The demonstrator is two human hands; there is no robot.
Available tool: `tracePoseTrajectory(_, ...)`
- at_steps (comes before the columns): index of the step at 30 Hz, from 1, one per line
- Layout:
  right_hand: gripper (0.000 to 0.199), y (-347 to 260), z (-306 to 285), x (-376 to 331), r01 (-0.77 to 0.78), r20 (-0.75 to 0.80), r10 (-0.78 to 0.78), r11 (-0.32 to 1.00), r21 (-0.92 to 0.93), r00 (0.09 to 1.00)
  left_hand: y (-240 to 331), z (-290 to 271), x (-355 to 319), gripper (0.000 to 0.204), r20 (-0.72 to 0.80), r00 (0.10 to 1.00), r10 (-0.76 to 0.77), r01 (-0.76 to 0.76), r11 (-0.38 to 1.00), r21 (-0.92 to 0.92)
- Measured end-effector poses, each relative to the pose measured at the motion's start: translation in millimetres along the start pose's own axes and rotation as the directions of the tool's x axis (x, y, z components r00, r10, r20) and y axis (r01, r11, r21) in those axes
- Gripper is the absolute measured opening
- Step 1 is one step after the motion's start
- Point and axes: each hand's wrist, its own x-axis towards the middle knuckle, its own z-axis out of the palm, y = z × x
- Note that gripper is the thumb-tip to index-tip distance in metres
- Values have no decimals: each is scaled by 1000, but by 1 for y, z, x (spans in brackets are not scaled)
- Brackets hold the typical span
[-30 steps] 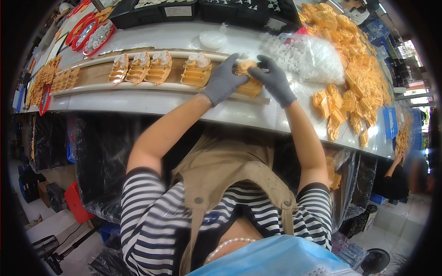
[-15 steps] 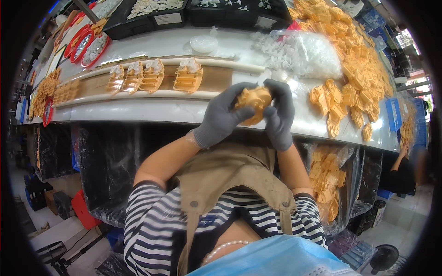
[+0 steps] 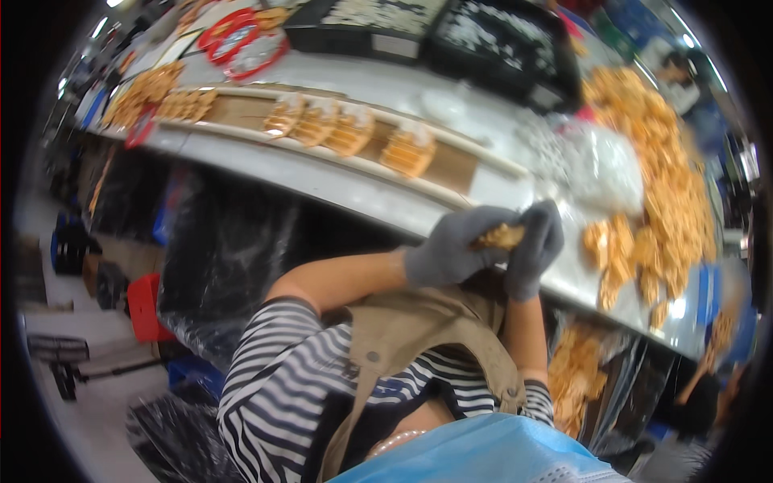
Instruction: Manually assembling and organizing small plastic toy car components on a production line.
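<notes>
Between my two grey-gloved hands is an orange plastic part (image 3: 501, 236), mostly covered by the gloves and somewhat blurred. My left hand (image 3: 452, 249) is closed round its left side. Against its right side my right hand (image 3: 538, 249) is closed too, fingers bent over it. Both hands are just off the table's front edge. Up and to the left, several orange parts with clear pieces on them stand in a row on a brown strip between white rails; the nearest of these assembled parts (image 3: 408, 150) is at the row's right end.
Loose orange parts (image 3: 672, 193) are heaped on the right of the white table (image 3: 354, 197). A clear plastic bag (image 3: 604, 165) of pale pieces lies beside them. Black trays (image 3: 503, 52) and red-rimmed dishes (image 3: 256, 58) stand farther back. Another person's arm (image 3: 699, 378) shows at far right.
The whole view has tilted and shifted, so the table slopes down to the right. My hands still hold the orange part, which is turned more edge-on and covered more by my gloves.
</notes>
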Motion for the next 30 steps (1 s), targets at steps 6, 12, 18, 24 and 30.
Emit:
tracePoseTrajectory(6, 78, 12, 10, -13, 15, 58, -26, 985, 174, 998, -5, -12, 4, 59, -129, 967, -221, 116, 827, -550)
tracePoseTrajectory(12, 84, 21, 9, -24, -261, 148, 227, 921, 289, 963, 9, -27, 14, 61, -95, 982, -164, 82, 821, -565)
tracePoseTrajectory(18, 67, 13, -4, -25, -1, 118, -9, 996, 87, 993, 7, -41, 16, 50, 141, 955, -261, 292, 749, -595)
tracePoseTrajectory(24, 53, 8, -3, -27, 85, 40, -86, 996, 31, 995, 10, -35, 8, 47, 125, 957, -261, 284, 757, -589)
tracePoseTrajectory(30, 35, -4, -9, -28, 74, 36, -73, 997, -4, 997, 13, -27, 5, 37, 82, 957, -277, 265, 727, -633)
